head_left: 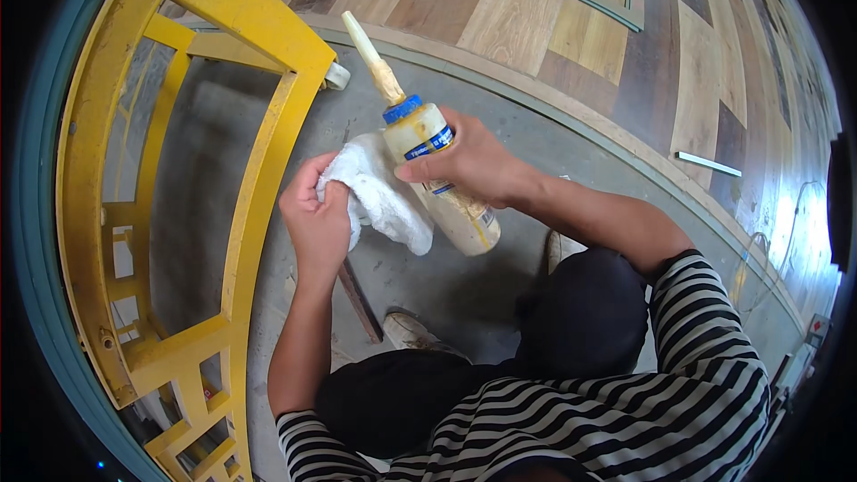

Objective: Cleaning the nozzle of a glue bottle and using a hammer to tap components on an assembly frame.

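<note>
A glue bottle (466,221) with a blue collar and a long pale nozzle is gripped round its body by my right hand (478,161). It leans with the nozzle up and to the left, and dried tan glue coats the nozzle's base. My left hand (312,205) pinches a white terry cloth (384,196) between thumb and fingers. The cloth hangs just left of the bottle, partly behind it; whether the two touch I cannot tell.
A yellow metal frame (259,187) with a caster stands close on my left. Multi-toned wood planks (509,22) cover the raised surface ahead and right, bearing green strips (580,4) and a short pale strip (708,163). A dark bar (360,303) lies on the concrete floor near my shoe.
</note>
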A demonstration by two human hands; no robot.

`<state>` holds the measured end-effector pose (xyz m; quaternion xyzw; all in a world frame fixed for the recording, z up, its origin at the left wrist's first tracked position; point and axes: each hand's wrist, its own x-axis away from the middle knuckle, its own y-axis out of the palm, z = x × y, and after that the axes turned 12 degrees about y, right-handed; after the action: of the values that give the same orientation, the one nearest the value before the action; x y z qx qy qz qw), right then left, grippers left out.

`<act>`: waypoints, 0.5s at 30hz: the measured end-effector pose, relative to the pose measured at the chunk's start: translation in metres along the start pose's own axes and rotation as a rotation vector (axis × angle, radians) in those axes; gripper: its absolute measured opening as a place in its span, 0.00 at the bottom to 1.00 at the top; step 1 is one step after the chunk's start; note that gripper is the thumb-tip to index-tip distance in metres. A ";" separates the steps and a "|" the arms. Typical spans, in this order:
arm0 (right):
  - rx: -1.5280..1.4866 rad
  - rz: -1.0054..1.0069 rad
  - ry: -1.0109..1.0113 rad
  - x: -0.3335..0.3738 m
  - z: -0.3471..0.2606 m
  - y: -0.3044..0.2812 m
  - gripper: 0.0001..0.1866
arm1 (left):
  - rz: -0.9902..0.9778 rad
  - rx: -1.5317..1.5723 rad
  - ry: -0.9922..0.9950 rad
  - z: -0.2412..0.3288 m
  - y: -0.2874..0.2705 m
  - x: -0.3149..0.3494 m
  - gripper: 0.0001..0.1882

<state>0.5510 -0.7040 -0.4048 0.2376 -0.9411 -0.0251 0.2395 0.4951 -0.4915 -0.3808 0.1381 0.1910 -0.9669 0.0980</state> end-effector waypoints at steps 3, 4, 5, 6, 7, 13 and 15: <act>-0.480 -0.452 0.208 0.009 0.000 -0.003 0.30 | 0.041 0.191 -0.080 0.004 0.001 0.000 0.10; -0.501 -0.558 0.200 0.004 0.010 -0.006 0.31 | 0.046 0.205 -0.066 0.005 0.001 -0.001 0.10; -0.497 -0.564 0.204 0.005 0.010 -0.006 0.31 | 0.051 0.216 -0.055 0.005 0.001 0.000 0.09; -0.505 -0.593 0.208 0.006 0.010 -0.005 0.32 | 0.058 0.215 -0.057 0.008 0.001 0.001 0.09; -0.513 -0.622 0.211 0.007 0.010 -0.004 0.33 | 0.029 0.244 -0.041 0.013 0.002 0.002 0.09; -0.456 -0.635 0.100 0.011 0.005 0.002 0.39 | -0.021 0.296 0.004 0.028 0.006 0.004 0.09; -0.454 -0.628 0.104 0.012 0.005 0.003 0.40 | -0.030 0.318 0.005 0.029 0.007 0.005 0.09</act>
<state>0.5382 -0.7071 -0.4037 0.4560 -0.7796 -0.2929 0.3139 0.4854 -0.5104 -0.3588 0.1513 0.0380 -0.9859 0.0600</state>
